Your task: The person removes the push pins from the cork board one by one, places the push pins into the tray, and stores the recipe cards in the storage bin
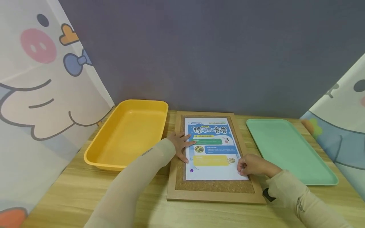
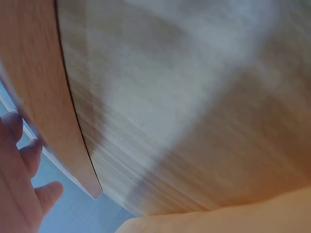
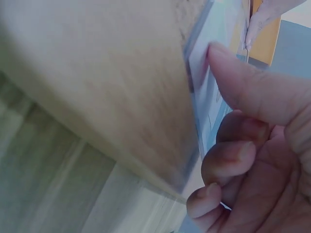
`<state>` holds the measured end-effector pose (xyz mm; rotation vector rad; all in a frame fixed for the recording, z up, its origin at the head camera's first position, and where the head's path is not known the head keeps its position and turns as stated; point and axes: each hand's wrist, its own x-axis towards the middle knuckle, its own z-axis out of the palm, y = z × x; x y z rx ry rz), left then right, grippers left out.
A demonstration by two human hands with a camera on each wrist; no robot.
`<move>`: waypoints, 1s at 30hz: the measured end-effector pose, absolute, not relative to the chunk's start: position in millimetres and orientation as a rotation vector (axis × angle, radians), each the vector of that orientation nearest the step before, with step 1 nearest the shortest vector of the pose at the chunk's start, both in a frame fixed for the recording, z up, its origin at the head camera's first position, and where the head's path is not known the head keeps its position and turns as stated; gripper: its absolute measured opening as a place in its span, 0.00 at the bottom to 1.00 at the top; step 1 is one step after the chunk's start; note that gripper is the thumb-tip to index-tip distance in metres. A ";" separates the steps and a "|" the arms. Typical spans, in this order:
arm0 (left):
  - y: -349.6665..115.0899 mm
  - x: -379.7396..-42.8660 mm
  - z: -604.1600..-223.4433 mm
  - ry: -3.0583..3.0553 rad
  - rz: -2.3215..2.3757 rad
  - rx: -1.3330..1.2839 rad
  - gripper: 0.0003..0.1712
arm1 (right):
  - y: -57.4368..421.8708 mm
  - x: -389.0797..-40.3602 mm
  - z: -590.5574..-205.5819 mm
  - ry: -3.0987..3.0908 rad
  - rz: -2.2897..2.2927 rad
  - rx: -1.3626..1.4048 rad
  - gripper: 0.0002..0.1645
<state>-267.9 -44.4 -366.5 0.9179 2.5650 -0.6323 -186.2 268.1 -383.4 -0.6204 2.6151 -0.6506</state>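
A printed sheet (image 1: pixel 211 173) with a blue heading and coloured text boxes lies on a wood-framed cork board (image 1: pixel 216 186). My left hand (image 1: pixel 180 145) rests flat over the sheet's left edge, fingers spread. In the left wrist view, several fingertips (image 2: pixel 48 194) show beside the board's wooden frame (image 2: pixel 43 97). At the sheet's lower right edge is my right hand (image 1: pixel 255 165), fingers curled and thumb against the paper; I cannot tell whether something small is pinched there. A small round purple pin head (image 1: pixel 191 170) sits in the sheet's lower left corner.
To the left of the board stands a deep yellow tray (image 1: pixel 102 148). A flat green tray (image 1: pixel 293 152) lies on its right. Everything rests on a wood-grain table (image 1: pixel 159 212), with a dark grey panel (image 1: pixel 199 57) upright behind it.
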 end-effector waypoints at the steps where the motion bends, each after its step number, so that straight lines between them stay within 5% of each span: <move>1: -43.7 -268.2 -366.0 2.563 -0.633 0.921 0.58 | 268.2 -186.0 -383.2 2.610 -0.649 -0.623 0.11; 30: -44.0 -269.9 -366.3 2.559 -0.590 0.923 0.59 | 272.6 -188.9 -388.0 2.510 -0.744 -0.722 0.10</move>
